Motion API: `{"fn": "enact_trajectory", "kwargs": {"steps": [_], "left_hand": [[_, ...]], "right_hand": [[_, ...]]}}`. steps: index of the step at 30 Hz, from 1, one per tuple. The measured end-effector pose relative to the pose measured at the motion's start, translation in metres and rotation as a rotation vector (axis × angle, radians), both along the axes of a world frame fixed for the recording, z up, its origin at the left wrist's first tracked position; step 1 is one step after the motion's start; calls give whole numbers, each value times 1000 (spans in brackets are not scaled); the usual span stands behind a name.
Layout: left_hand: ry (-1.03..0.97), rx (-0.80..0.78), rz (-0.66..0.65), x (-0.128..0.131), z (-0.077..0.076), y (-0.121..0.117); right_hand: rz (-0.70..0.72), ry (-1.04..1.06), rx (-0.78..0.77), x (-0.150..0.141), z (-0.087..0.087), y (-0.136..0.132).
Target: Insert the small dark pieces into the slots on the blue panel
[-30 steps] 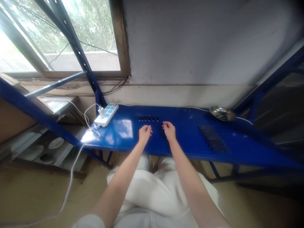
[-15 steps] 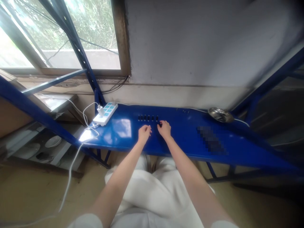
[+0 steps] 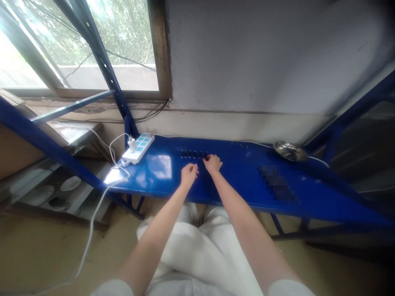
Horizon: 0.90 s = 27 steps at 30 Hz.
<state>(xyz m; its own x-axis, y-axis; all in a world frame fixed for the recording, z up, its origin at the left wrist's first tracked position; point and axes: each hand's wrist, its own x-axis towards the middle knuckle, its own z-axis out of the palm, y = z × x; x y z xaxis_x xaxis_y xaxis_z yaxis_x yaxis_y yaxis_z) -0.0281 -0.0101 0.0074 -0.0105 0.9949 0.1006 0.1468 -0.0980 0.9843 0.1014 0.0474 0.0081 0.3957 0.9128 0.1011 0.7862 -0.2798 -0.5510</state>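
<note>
Several small black pieces with pale ends (image 3: 189, 154) stand in a short row on the blue table (image 3: 240, 172). At the row's right end, my right hand (image 3: 212, 163) has its thumb and fingers closed about the rightmost black piece (image 3: 206, 153), which they partly cover. My left hand (image 3: 189, 174) hovers just in front of the row, fingertips pinched together. Whatever may be between those fingertips is too small to make out.
A white power strip (image 3: 138, 149) with a plugged-in charger lies at the table's left end, its cable hanging off the edge. Towards the right are a shiny metal bowl (image 3: 290, 151) and a blurred dark object (image 3: 277, 183). Tiny bits (image 3: 243, 146) lie near the back edge.
My right hand has moved left and slightly forward, from beside the row to its rightmost black piece. My left hand has stayed nearly in place, still pinched.
</note>
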Motion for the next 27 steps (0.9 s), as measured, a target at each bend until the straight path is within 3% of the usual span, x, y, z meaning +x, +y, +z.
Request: {"fn": "enact_trajectory", "kwargs": {"steps": [13,19,23,27], "left_hand": [[17,16,1,-1,-3,1],[62,33,15,-1,-1,-2],[181,216,50,2,5,-10],[260,369,70,5,19,-15]], "right_hand": [[-9,6,16,-3,3,0],[-16,161,-4,1,15,-15],[116,217,-12,7,28,-35],[354,67,-28,13,52,-59]]}}
